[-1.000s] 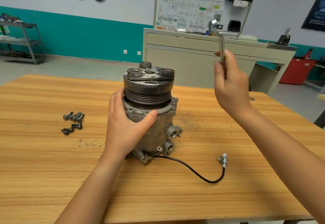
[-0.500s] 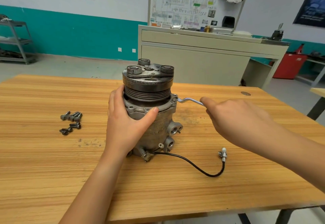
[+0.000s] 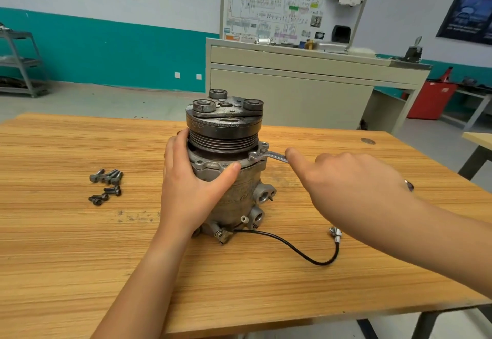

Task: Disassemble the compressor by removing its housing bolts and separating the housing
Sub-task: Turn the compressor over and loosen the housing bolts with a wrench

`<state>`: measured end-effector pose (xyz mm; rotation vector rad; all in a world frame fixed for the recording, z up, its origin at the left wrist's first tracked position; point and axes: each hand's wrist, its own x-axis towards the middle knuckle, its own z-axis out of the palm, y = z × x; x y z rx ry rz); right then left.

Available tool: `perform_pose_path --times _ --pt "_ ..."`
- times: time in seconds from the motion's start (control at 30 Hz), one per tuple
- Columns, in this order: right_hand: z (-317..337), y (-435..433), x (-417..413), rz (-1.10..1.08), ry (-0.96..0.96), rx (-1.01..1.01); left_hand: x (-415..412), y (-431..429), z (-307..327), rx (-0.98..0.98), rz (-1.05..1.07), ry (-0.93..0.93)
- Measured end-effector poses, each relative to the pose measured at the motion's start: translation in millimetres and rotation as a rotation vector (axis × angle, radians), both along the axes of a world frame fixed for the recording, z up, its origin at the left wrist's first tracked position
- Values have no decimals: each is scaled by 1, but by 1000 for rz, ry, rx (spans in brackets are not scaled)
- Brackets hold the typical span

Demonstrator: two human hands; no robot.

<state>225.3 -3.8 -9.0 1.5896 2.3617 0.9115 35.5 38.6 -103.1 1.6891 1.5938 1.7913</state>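
A grey metal compressor (image 3: pixel 234 187) stands upright on the wooden table (image 3: pixel 66 245), its black pulley and clutch plate on top. My left hand (image 3: pixel 191 187) grips the housing just under the pulley, thumb across the front flange. My right hand (image 3: pixel 343 187) holds a silver wrench (image 3: pixel 269 155); its ring end sits on a bolt at the flange's right side. Most of the wrench handle is hidden under my hand, and its other end pokes out by my wrist. Several removed bolts (image 3: pixel 106 185) lie loose on the table to the left.
A black cable (image 3: pixel 298 252) with a small plug runs from the compressor's base across the table to the right. A beige workbench (image 3: pixel 306 85) with a wiring board stands behind the table. A metal rack (image 3: pixel 18 64) is at far left.
My right hand came down from head height with the wrench and set its ring end on the flange bolt. In the last half second the wrench swung slightly towards me. My left hand stayed put.
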Motion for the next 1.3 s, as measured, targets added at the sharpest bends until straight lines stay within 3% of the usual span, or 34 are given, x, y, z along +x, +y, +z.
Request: perform_pose_path --times 0.33,0.83,1.0,1.17,1.3 --pt "1 2 6 -44 43 63 -1 -1 0 -51 7 8" --pt "-5 2 -16 -59 -147 4 -1 -2 1 -44 10 9" --pt "-11 26 14 119 -111 84 0 0 0 -25 16 12" --pt "7 67 41 401 -121 37 3 1 -2 19 39 -8" --pt "-1 113 52 717 30 246 4 2 -3 29 56 -6"
